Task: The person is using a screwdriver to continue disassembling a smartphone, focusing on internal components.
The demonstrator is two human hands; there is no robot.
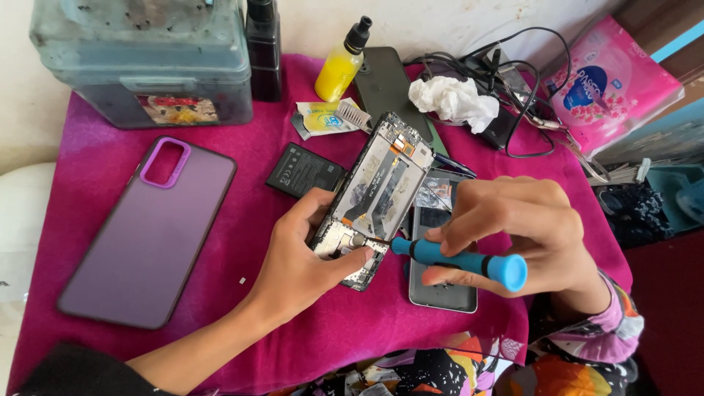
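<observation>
— Fingers of the right hand [524, 220] pinch a blue screwdriver [462, 260], tip on the lower board of the opened phone [370, 194].

— And the left hand [301, 253]?

— Clamped around that phone's bottom end, tilting it off the pink cloth [286, 323].

— How far along?

— Seemingly midway: back off, battery [304, 170] out beside it, boards in place.

— Containers?

— Grey-green lidded box [147, 59] at the back, contents unclear; yellow spray bottle [341, 66] mostly full.

left hand [312, 253] steadies opened phone [372, 192] | right hand [524, 227] holds blue screwdriver [462, 260] at its lower end
</observation>
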